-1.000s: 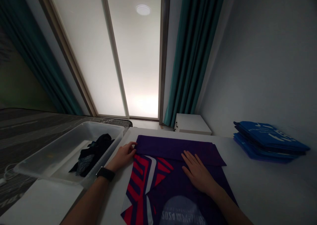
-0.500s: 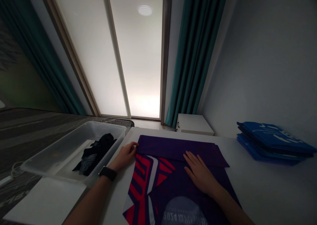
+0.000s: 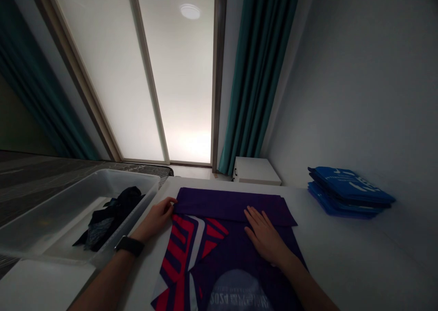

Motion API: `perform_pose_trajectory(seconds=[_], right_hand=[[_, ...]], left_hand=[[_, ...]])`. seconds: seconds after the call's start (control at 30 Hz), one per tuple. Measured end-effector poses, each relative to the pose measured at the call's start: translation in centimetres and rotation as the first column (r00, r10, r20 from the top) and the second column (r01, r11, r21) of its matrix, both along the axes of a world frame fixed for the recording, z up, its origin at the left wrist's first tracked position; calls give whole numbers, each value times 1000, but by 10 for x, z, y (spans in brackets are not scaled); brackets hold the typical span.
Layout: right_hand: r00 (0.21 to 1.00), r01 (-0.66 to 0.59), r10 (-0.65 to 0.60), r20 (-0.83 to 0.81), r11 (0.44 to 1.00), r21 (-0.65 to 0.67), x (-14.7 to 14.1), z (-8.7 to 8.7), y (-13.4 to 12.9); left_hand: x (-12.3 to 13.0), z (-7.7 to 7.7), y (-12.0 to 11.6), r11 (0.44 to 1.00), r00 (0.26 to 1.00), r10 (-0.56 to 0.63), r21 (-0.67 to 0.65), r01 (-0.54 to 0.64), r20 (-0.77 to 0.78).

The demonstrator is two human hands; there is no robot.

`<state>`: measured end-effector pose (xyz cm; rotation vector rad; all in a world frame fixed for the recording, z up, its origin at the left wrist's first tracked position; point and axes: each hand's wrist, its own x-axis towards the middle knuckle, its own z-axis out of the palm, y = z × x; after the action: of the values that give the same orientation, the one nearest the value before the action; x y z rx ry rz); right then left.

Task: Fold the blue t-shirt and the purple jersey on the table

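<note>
left hand (image 3: pixel 154 220) low over the white tabletop (image 3: pixel 342 265), fingers curled and close together, tips touching the end of a folded purple fabric band (image 3: pixel 229 205); clamped or only resting, impossible to tell from this view. black-strapped wristwatch (image 3: pixel 128 246) on that wrist. right hand (image 3: pixel 263 235) flat and palm down, fingers spread apart, lying on a purple printed cloth (image 3: pixel 239 256), fingertips just at the lower edge of the fold. cloth laid flat on the table, under and between both hands, smooth and thin, with angular red and white stripes down its left side and a pale round print with lettering (image 3: pixel 239 292) at the bottom of the view. just beside the left arm, a clear plastic bin (image 3: pixel 130 178) with a squared rim, holding a crumpled heap of dark clothing (image 3: pixel 109 220). far along the table on the right, a stack of folded blue fabric items (image 3: pixel 349 192) with white print. beyond the table, a white cabinet (image 3: pixel 255 172), pleated teal curtains (image 3: pixel 260 74) and a tall frosted glass door (image 3: pixel 102 74), glowing pale.
</note>
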<state>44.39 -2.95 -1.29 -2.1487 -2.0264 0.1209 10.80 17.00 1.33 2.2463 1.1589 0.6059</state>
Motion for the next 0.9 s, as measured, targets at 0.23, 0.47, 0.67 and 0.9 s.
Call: perform_pose_trajectory(seconds=[0.23, 0.47, 0.67, 0.9], right_hand=[[991, 136, -137, 11, 989, 58, 26, -2, -5], [994, 110, -109, 22, 994, -18, 21, -7, -7], [990, 135, -132, 41, 989, -60, 20, -5, -7], [991, 134, -133, 16, 990, -39, 21, -4, -7]], left_hand=[[1, -1, 0, 1000, 1000, 20, 9, -20, 21], [0, -6, 4, 1000, 1000, 22, 17, -22, 1], [-3, -6, 5, 998, 999, 26, 52, -23, -46], [4, 5, -5, 975, 993, 65, 218, -43, -96]])
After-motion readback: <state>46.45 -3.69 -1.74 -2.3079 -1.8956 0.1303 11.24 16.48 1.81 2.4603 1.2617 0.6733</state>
